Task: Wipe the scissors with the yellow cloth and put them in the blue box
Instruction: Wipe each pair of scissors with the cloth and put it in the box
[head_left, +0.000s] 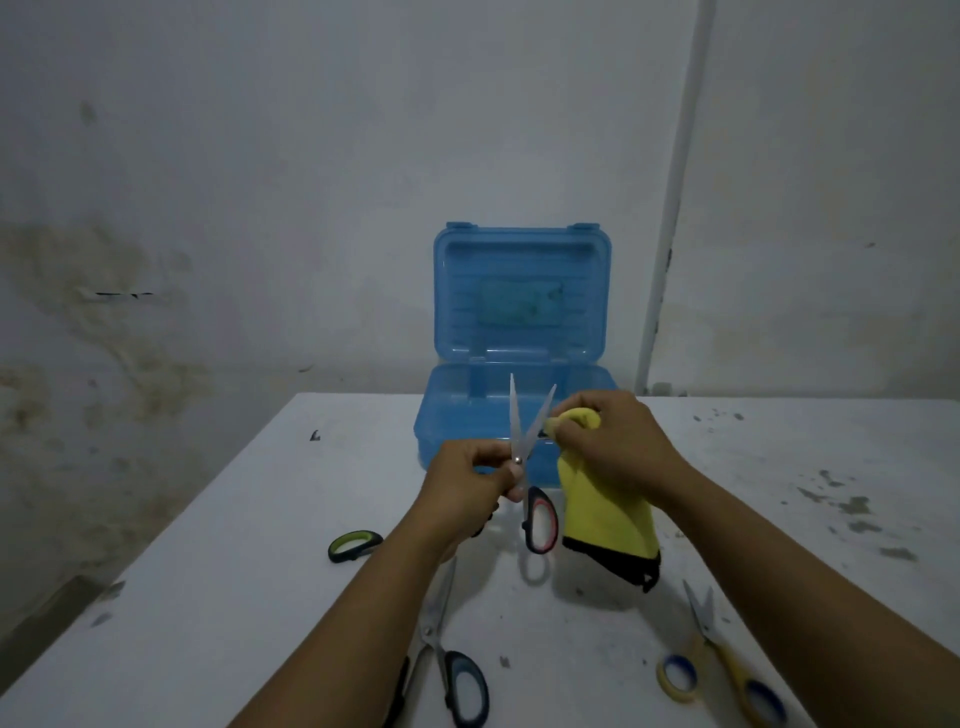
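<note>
Now my left hand (470, 480) pinches the red-handled scissors (527, 467) near the pivot, blades spread upward, so my right hand (610, 441) can grip the yellow cloth (605, 514) against one blade, before the open blue box (519, 332).

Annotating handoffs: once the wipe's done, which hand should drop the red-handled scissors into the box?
Left hand: it already grips the red-handled scissors at the pivot, just in front of the open blue box. Right hand is occupied holding the yellow cloth.

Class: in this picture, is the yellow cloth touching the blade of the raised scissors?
Touching. The head view shows the right hand pinching the yellow cloth round the right blade of the red-handled scissors.
</note>
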